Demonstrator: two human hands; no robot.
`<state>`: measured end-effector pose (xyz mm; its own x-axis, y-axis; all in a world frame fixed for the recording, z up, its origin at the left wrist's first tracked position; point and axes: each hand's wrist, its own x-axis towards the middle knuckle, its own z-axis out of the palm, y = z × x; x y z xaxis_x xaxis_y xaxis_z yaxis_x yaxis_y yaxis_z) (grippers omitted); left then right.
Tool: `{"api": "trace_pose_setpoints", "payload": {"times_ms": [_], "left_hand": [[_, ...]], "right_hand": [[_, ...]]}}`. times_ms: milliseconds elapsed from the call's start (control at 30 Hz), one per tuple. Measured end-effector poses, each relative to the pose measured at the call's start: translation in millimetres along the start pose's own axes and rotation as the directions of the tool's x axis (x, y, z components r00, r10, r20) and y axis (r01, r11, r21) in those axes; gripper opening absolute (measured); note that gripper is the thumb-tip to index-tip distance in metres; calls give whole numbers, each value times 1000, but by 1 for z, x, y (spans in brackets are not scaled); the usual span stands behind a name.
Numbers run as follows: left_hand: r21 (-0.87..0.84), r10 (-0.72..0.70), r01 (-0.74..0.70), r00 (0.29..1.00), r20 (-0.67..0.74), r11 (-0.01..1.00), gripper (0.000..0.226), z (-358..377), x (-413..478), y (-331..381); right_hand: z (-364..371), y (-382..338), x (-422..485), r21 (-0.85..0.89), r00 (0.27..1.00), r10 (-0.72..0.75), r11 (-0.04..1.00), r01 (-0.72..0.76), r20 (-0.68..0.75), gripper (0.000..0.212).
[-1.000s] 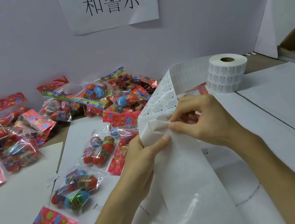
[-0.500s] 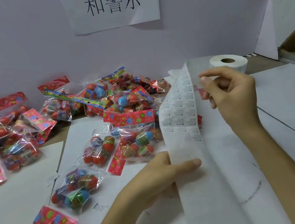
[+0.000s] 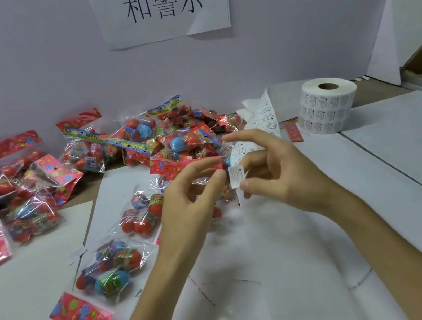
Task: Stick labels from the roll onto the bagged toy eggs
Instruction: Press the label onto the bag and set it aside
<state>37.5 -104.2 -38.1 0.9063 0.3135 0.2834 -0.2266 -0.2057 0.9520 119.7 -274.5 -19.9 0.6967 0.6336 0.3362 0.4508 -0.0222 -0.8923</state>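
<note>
Loose label point(image 3: 236, 176) pinched in right hand point(image 3: 277, 176) fingers, left hand point(image 3: 183, 203) fingers curled against its left edge, their hold unclear, print unreadable, bagged toy eggs point(image 3: 143, 210) half hidden behind

Single label point(image 3: 236, 176) upright between both hands. Right hand point(image 3: 282, 173) pinches its lower corner, thumb in front, index raised clear. Left hand point(image 3: 189, 205) curled, thumb tip at label's left edge — actual pinch unclear. Label strip point(image 3: 262, 120) just beyond grip; roll point(image 3: 327, 105) further back and right. One egg bag point(image 3: 143, 213) below-left of grip; bag pile point(image 3: 172, 138) behind it.
</note>
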Motion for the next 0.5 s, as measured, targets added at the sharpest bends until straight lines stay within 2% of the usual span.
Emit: {"api": "trace_pose_setpoints", "payload": {"times_ms": [133,267,367,500], "left_hand": [[131,33,-36,999,25,991,8,0,0,-3],[52,7,-5,999,-44,999,7,-1,0,-2],[-148,-93,82,993,-73,986,3,-5,1,2],[-476,-248,209,969,-19,854,13,-13,4,6]], "right_hand": [[7,0,-2,-61,997,11,998,-6,75,70],[10,1,-1,-79,997,29,997,-23,69,68],[9,2,0,-71,998,32,997,-28,58,67],[12,6,1,-78,999,32,997,-31,19,53]]}}
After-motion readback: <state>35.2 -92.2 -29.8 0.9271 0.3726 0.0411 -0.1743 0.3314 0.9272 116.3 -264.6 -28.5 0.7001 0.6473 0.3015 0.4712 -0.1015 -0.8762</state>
